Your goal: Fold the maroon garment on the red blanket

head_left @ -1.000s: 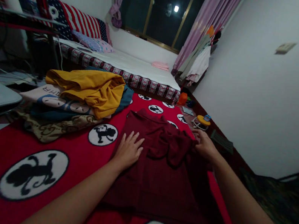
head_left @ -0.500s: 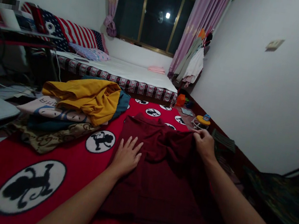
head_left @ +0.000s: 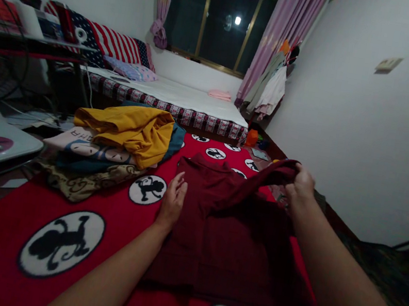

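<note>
- Lying spread on the red blanket (head_left: 0, 223), the maroon garment (head_left: 223, 229) takes up the blanket's middle towards its right edge, with one part raised off it.
- Its cloth looks soft, light and limp; the lifted part drapes and sags, so it likely folds easily and keeps no shape.
- The right hand (head_left: 300, 187) has its fingers clamped on a bunched edge, held up near the right edge.
- The left hand (head_left: 173, 200) rests at the garment's left side, fingers together and slightly curled, gripping nothing.
- Seams, hem or shoulders seem the best holds.
- A clothes pile (head_left: 120, 139) lies just left.
</note>
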{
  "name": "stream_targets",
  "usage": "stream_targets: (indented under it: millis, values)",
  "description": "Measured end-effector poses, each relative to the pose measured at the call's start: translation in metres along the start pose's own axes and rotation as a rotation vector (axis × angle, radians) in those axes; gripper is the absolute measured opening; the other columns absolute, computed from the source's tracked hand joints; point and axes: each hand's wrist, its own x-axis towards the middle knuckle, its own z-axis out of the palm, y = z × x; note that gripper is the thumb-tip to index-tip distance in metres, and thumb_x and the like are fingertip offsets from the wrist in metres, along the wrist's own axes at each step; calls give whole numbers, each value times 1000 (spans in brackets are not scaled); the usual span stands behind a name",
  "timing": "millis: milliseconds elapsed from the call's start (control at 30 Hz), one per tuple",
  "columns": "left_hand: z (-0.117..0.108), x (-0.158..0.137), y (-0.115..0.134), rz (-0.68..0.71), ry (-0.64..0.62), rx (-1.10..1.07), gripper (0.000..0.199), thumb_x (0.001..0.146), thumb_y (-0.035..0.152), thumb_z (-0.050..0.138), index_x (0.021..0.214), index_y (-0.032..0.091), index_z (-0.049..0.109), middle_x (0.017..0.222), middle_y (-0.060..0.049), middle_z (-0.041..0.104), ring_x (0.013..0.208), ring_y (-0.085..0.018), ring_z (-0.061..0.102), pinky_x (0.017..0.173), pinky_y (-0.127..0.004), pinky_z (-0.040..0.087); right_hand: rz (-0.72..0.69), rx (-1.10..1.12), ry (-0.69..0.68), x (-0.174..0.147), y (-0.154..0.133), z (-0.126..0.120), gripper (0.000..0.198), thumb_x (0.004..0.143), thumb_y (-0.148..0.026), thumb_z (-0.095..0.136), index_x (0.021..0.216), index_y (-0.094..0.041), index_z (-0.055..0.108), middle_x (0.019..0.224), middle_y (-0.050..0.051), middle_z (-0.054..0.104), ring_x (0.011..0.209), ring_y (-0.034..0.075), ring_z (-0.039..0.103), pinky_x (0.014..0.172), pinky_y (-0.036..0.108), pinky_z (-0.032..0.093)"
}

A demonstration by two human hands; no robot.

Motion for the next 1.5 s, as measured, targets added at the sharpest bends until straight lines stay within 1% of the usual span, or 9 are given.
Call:
stream_targets:
  millis: [100, 200, 500, 667, 833, 1100, 1300, 1400, 1500]
  values:
    - [-7, 4, -9, -104, 188, -106, 46, 99, 41, 27, 139, 19, 34, 143, -16, 43, 127, -19, 49, 100, -35, 46, 68, 53, -343, -41, -10, 34, 14, 77, -31, 62, 84, -19, 61, 81, 3, 66, 72, 17, 64, 58, 28, 54]
    - [-11, 6, -15, -123, 252, -57, 45, 100, 41, 23, 141, 21, 29, 144, -15, 41, 129, -17, 48, 100, -33, 46, -72, -19, -616, -86, 5, 45, 27, 77, -42, 64, 92, -19, 65, 94, 5, 68, 84, 19, 65, 65, 30, 55]
    - [-5, 7, -15, -35, 146, 88, 54, 83, 27, 55, 135, 19, 42, 138, -15, 45, 129, -25, 45, 105, -42, 42, -368, -292, -403, -147, 108, 23, 18, 76, -23, 53, 89, -20, 65, 100, 10, 67, 98, 25, 62, 93, 44, 48]
    - [-4, 2, -7, 107, -80, 467, 58, 68, 17, 62, 125, 23, 56, 145, -10, 37, 133, -30, 40, 112, -45, 34, -424, -286, -414, -155, 108, 19, 21, 74, -15, 46, 84, -22, 64, 98, 8, 67, 98, 23, 61, 94, 43, 47]
    - [-1, -1, -4, 115, -230, 664, 70, 66, 22, 67, 134, 20, 49, 147, -14, 35, 132, -34, 41, 108, -48, 38, -400, -268, -373, -150, 108, 13, 21, 73, -15, 44, 79, -22, 63, 97, 8, 67, 97, 22, 62, 93, 42, 47]
    - [-2, 2, -13, 163, -233, 758, 47, 77, 26, 64, 123, 18, 57, 140, -14, 46, 128, -32, 45, 106, -49, 40, -289, -283, -364, -141, 123, 6, 19, 71, -18, 48, 79, -20, 65, 96, 9, 67, 96, 24, 62, 93, 42, 47]
    - [-2, 2, -14, 165, -229, 736, 45, 77, 26, 65, 121, 20, 58, 139, -13, 46, 128, -31, 44, 107, -48, 39, -403, -299, -434, -146, 117, 8, 19, 72, -14, 48, 79, -22, 64, 96, 7, 66, 96, 23, 62, 93, 40, 46]
    - [-4, 0, 0, 213, -154, 722, 49, 75, 22, 66, 123, 20, 57, 142, -13, 40, 132, -32, 40, 108, -46, 38, -450, -330, -453, -148, 115, 9, 20, 71, -11, 49, 78, -22, 64, 96, 7, 66, 96, 22, 61, 93, 39, 46]
    - [-8, -3, 32, 280, -154, 782, 26, 80, 23, 61, 105, 20, 65, 127, -11, 53, 121, -28, 49, 103, -41, 41, -464, -356, -444, -148, 117, 9, 22, 69, -9, 49, 79, -22, 64, 97, 7, 65, 98, 23, 60, 93, 39, 46]
